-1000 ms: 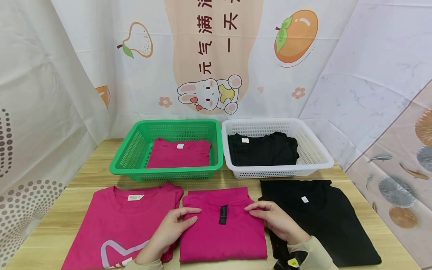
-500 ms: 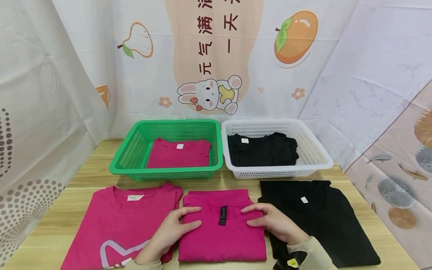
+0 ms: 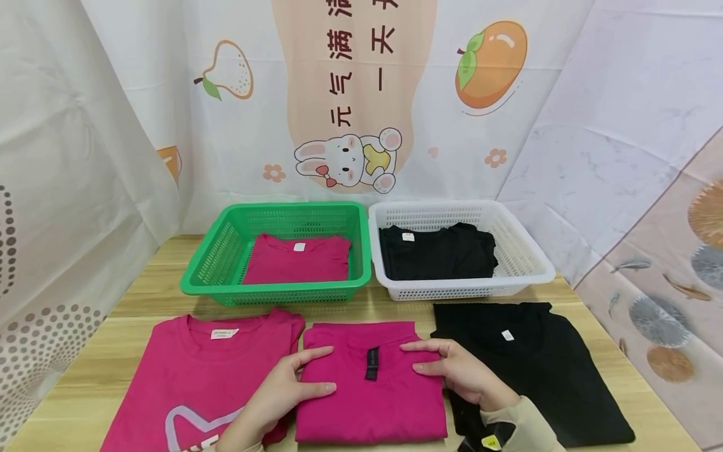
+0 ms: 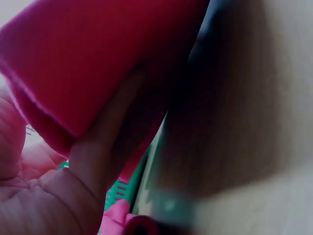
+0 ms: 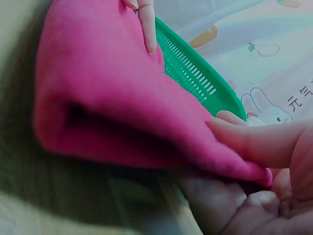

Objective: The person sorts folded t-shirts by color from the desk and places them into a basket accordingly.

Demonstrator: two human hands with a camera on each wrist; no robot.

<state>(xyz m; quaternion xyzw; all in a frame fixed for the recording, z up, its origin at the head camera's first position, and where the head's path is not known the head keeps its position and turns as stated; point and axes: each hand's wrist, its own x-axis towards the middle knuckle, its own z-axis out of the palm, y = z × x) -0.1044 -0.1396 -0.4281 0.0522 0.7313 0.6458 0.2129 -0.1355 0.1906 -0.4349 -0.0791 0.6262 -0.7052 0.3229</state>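
A folded magenta T-shirt (image 3: 369,408) with a black neck label lies between my two hands in the head view. My left hand (image 3: 285,386) grips its left side, thumb and a finger over the top. My right hand (image 3: 463,370) holds the right side the same way. The left wrist view has fingers (image 4: 105,142) running beneath the magenta cloth (image 4: 98,63), which stands off the tabletop there. In the right wrist view, the thumb (image 5: 264,142) presses on the folded layers (image 5: 112,83) while other fingers go underneath, partly hidden.
Beyond stand a green basket (image 3: 192,285) holding a folded magenta shirt (image 3: 299,260) and a white basket (image 3: 539,270) holding a folded black one (image 3: 440,254). A pink T-shirt (image 3: 198,370) with a pale print lies left, a black T-shirt (image 3: 542,376) right, on the wooden table (image 3: 85,370).
My left thumb and right-hand fingers have shifted slightly inward over the magenta T-shirt, and both hands have taken firmer hold of its sides. The other shirts and baskets stay put.
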